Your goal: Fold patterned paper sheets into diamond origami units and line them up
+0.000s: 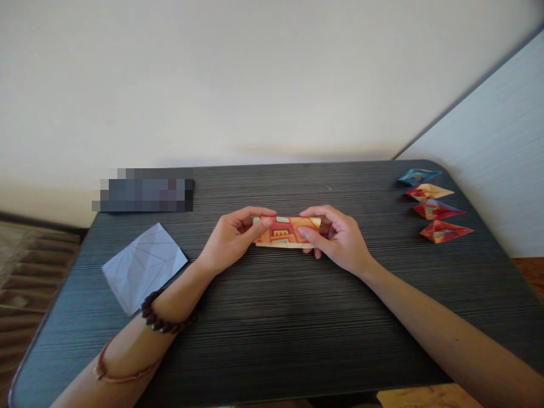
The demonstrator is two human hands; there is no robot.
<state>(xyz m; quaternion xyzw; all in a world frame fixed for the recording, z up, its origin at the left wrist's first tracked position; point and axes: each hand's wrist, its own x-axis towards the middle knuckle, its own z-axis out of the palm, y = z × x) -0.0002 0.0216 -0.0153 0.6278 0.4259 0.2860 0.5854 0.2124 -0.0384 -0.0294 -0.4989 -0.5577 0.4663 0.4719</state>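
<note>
A folded strip of printed paper [285,232], red and orange with yellow edges and a letter E, is held level above the middle of the table. My left hand [238,235] pinches its left end, thumb on the near face and fingers behind the top edge. At the right end, my right hand [338,235] grips it the same way, with some fingertips showing below the strip. Both hands are closed on the paper. Left of my left forearm lies a pale blue-white square sheet [147,266] marked with crease lines.
Several folded, pointed paper pieces [446,231] in red, yellow and blue stand in a column at the table's right. A dark pixelated object [147,194] lies at the back left. Behind the dark wood-grain table [272,334] rises a pale wall [272,79].
</note>
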